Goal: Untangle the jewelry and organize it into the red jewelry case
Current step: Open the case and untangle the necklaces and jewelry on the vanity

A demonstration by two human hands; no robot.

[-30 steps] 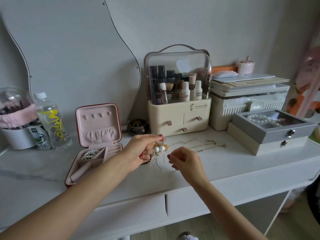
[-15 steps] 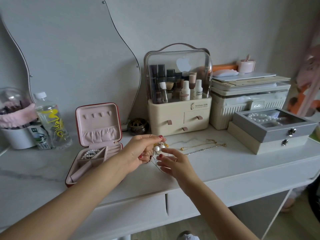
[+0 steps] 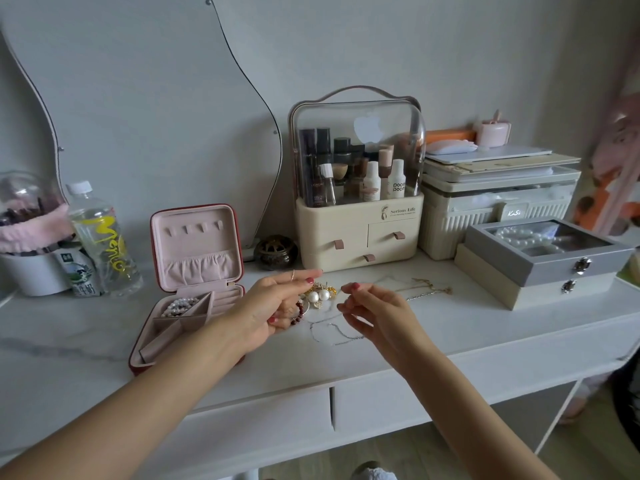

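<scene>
**Tangle of fine chains worked loose beside red case**

Jewelry (image 3: pixel 320 296), a knot of pearl drops, gold links and dark red beads, lies on the white marble-look worktop (image 3: pixel 433 327) just right of the open red jewelry case (image 3: pixel 194 271). The left hand (image 3: pixel 273 306) cups the cluster with loosely curled fingers; the right hand (image 3: pixel 375 311) pinches a thin silver chain (image 3: pixel 332 332), which trails away from the case. Light, limp and easily kinked, such chain is probably best taken near the knot. A pearl strand (image 3: pixel 180 305) fills one pink-lined compartment of the case.
</scene>
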